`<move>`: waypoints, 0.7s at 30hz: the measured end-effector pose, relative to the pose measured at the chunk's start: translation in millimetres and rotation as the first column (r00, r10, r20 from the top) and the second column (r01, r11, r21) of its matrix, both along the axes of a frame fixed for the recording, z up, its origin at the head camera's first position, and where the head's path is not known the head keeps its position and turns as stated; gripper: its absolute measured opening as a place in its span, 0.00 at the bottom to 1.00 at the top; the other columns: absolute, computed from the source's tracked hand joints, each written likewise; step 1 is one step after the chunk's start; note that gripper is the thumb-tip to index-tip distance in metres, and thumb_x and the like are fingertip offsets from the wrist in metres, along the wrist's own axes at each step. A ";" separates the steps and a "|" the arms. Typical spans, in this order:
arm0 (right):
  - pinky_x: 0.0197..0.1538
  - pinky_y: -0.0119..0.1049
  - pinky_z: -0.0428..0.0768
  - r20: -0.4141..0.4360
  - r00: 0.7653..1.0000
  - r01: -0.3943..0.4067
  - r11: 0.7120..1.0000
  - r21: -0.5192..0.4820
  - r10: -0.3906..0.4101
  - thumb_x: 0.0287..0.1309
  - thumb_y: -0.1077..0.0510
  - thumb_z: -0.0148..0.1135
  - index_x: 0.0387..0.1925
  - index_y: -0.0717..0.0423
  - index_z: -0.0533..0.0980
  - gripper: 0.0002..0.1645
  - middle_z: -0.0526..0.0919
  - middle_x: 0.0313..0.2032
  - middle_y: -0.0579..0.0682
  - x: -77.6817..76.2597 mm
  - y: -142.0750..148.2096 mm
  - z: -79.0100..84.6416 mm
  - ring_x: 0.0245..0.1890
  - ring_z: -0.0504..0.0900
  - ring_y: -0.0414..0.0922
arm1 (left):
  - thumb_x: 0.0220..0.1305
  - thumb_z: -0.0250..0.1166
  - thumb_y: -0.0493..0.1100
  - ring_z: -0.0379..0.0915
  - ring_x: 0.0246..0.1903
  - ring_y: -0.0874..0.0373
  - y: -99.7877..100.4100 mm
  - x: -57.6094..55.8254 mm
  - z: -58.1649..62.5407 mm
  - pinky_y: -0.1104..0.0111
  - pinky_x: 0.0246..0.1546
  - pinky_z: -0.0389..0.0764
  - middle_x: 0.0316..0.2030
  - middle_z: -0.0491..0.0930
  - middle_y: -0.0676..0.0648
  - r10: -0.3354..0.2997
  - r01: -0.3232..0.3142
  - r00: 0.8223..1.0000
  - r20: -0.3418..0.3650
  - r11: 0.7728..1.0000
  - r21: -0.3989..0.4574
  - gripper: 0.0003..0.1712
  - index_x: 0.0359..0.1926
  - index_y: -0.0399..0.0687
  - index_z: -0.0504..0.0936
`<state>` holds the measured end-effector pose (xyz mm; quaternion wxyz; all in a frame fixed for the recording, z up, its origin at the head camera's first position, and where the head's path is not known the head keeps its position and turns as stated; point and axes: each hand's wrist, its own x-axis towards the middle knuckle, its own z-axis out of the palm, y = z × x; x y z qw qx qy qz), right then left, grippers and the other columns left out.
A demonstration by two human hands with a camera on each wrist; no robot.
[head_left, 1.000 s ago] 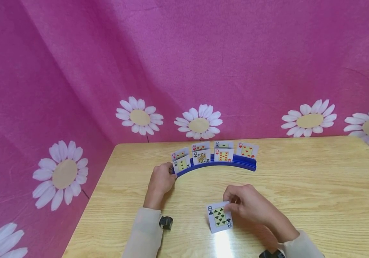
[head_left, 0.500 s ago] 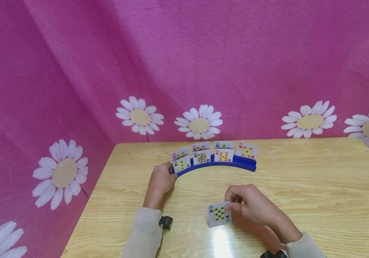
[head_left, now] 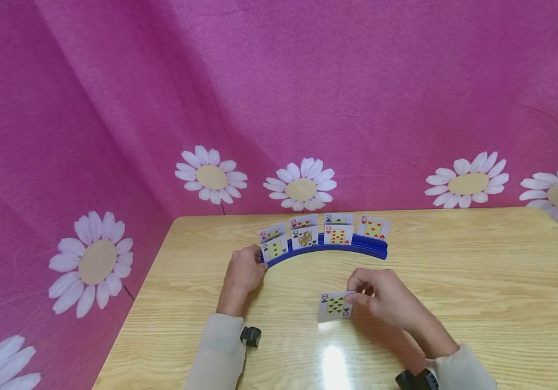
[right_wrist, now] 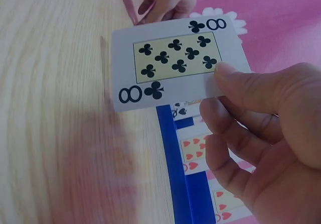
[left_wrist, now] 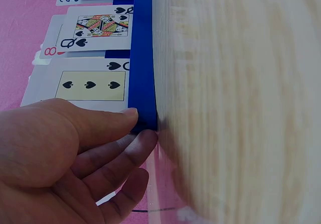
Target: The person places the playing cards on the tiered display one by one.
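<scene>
My right hand (head_left: pixel 388 298) pinches an eight of clubs (head_left: pixel 334 306) at its right edge, between thumb and fingers. The card is held face up toward me, in front of a curved blue card holder (head_left: pixel 371 249). At the holder's left end, my left hand (head_left: pixel 243 273) grips the corner, with the thumb on its front wall in the left wrist view. Standing in the front row are a three of spades (left_wrist: pixel 90 85), a queen of spades (head_left: pixel 305 238) and a nine of hearts (head_left: pixel 338 235). The back row includes a five of hearts (head_left: pixel 374 227) at the right.
Behind the front cards, a two of clubs (head_left: pixel 339 219), an eight of hearts (head_left: pixel 303 221) and a red six (head_left: pixel 272 232) are partly hidden. The wooden table (head_left: pixel 478 271) meets a pink cloth (head_left: pixel 381 108) with daisies at its back and left.
My right hand has moved slightly forward and to the right with the eight of clubs, which now leans back more. The left hand and the card holder have stayed put.
</scene>
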<state>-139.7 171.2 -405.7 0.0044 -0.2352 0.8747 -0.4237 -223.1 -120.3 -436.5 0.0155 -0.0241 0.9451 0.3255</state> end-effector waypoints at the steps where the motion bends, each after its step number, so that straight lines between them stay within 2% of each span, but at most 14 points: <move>1: 0.30 0.33 0.76 -0.002 1.000 0.011 1.000 0.003 -0.011 0.55 0.67 0.72 0.26 0.48 0.77 0.13 0.81 0.26 0.38 -1.1 1.1 0.3 0.28 0.77 0.38 | 0.65 0.67 0.36 0.77 0.44 0.51 0.0 -0.2 -0.3 0.57 0.52 0.78 0.47 0.82 0.39 0.000 0.000 1.000 0.000 1.000 0.000 0.21 0.58 0.34 0.79; 13: 0.33 0.35 0.80 0.005 0.993 0.117 0.992 0.042 -0.118 0.57 0.68 0.70 0.29 0.54 0.77 0.10 0.83 0.31 0.44 -15.3 13.9 3.9 0.32 0.80 0.42 | 0.65 0.67 0.36 0.78 0.45 0.50 -0.1 0.2 0.4 0.56 0.53 0.78 0.47 0.83 0.39 0.002 -0.002 1.000 0.002 1.000 0.003 0.21 0.58 0.34 0.79; 21: 0.33 0.36 0.81 -0.077 0.983 0.167 0.985 0.037 -0.164 0.54 0.69 0.72 0.27 0.53 0.78 0.11 0.83 0.28 0.43 -25.6 25.5 2.3 0.31 0.80 0.42 | 0.65 0.67 0.36 0.77 0.45 0.50 0.5 -0.2 -0.3 0.56 0.54 0.77 0.48 0.82 0.39 0.005 -0.005 1.000 0.012 1.000 0.006 0.21 0.58 0.34 0.79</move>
